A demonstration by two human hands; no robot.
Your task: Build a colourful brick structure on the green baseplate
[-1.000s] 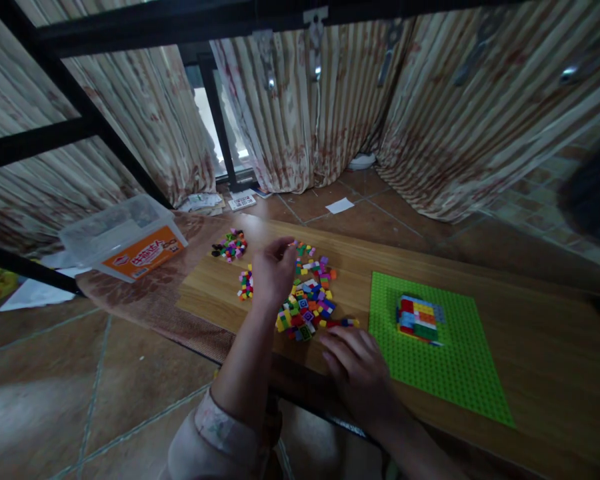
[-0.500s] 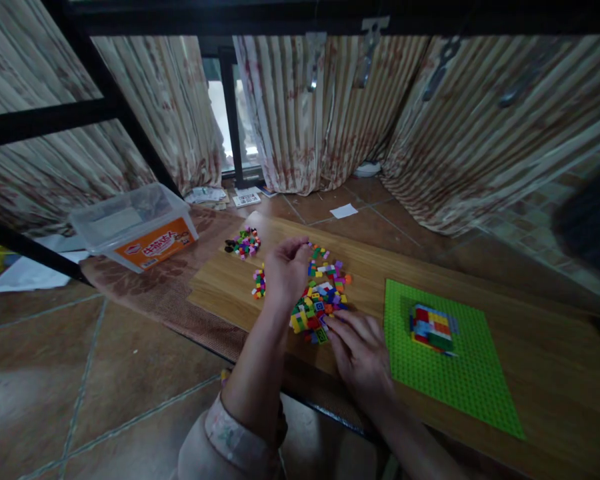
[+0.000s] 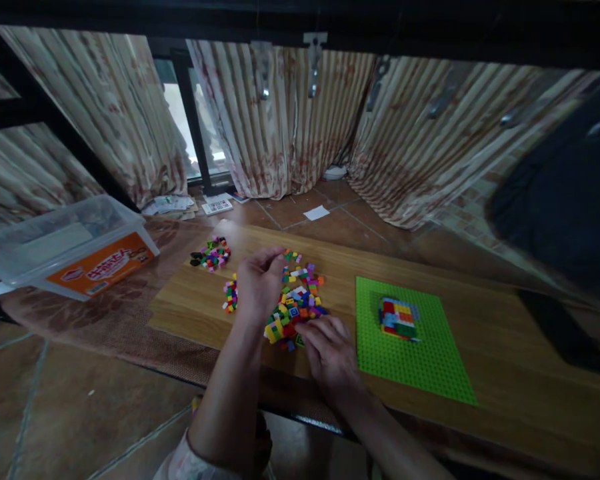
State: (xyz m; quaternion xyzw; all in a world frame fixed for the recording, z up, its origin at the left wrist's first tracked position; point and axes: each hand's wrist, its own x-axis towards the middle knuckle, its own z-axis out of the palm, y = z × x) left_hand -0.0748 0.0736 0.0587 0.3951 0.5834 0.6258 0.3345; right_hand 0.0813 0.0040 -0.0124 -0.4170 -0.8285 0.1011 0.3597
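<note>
My left hand (image 3: 261,283) is raised over the left side of a pile of small toy building bricks (image 3: 295,308), its thumb and fingers pinched together. Whatever they hold, if anything, is too small to make out. Lower right of it, my right hand (image 3: 333,350) reaches into the near edge of the pile, fingers stretched and slightly bent, the tips touching bricks. To the right lies a green studded baseplate (image 3: 430,370). On it sits a block of joined bricks (image 3: 399,319) in red, white, yellow, orange, blue and green.
A smaller group of bricks (image 3: 214,253) lies at the far left of the wooden board (image 3: 180,303). Beyond stands a clear plastic box (image 3: 75,247) with an orange label. A dark flat object (image 3: 563,330) rests at the right. Curtains (image 3: 325,133) hang behind.
The view has turned to the right, so everything shifts leftward. Both hands stay at the brick pile in nearly the same poses. More of the dark flat object shows at the right.
</note>
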